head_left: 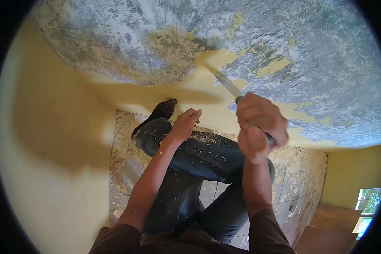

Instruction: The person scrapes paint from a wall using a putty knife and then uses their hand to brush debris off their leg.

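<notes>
My right hand (260,125) is wrapped around the dark handle of a scraper (228,86), whose narrow metal blade points up and left at the wall. Near the blade tip, yellow paint (207,72) borders the stripped grey, scratched wall surface (258,25); contact between tip and wall is hard to judge. Above my bent knee, my left hand (187,125) hangs loosely curled, its fingers drawn together with nothing visible in them.
Paint flakes cover my dark trousers (207,154) and the tiled floor (298,178). My dark shoe (164,109) is close to the wall base. A plain yellow wall (59,139) stands at left. Brown boards (338,224) lean near a window (368,205) at lower right.
</notes>
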